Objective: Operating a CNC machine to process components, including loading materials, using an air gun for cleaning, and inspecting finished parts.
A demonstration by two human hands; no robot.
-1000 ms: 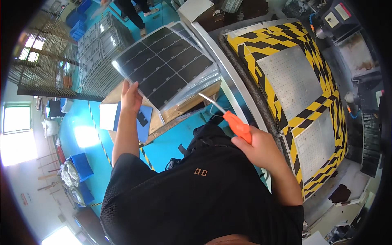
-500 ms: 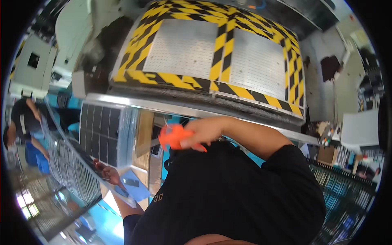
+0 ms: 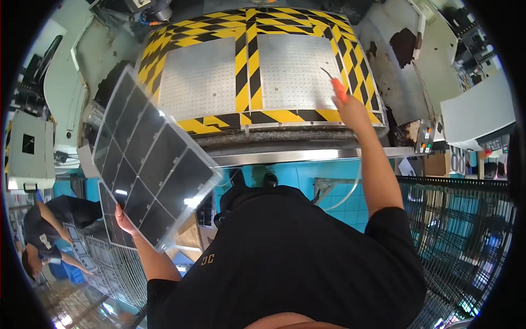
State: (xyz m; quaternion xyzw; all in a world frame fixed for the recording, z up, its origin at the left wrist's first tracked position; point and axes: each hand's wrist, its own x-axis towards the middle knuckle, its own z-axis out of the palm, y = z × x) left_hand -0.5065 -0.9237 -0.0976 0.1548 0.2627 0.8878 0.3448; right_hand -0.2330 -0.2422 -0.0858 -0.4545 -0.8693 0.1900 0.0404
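Observation:
My left hand (image 3: 125, 220) is closed on the lower left edge of a clear glass sheet (image 3: 150, 159) printed with dark rectangles. The sheet is tilted and raised, its far corner overlapping the left part of the machine bed. My right hand (image 3: 352, 109) grips an orange air blow gun (image 3: 338, 89) with a thin bent nozzle. It is over the right metal plate (image 3: 296, 66), close to its right side. A pale hose (image 3: 350, 192) hangs below my right forearm. The left metal plate (image 3: 200, 77) has rows of small holes, like the right one.
Yellow-black striped tape (image 3: 249, 60) frames both plates. A metal rail (image 3: 285, 156) runs along the bed's front. At left, a co-worker (image 3: 60, 225) handles a panel beside a slotted rack. Another rack (image 3: 460, 236) stands at right, below a button panel (image 3: 424, 137).
The glass sheet in my left hand has come up and forward toward the bed. My right hand has carried the blow gun from near my body out over the right plate.

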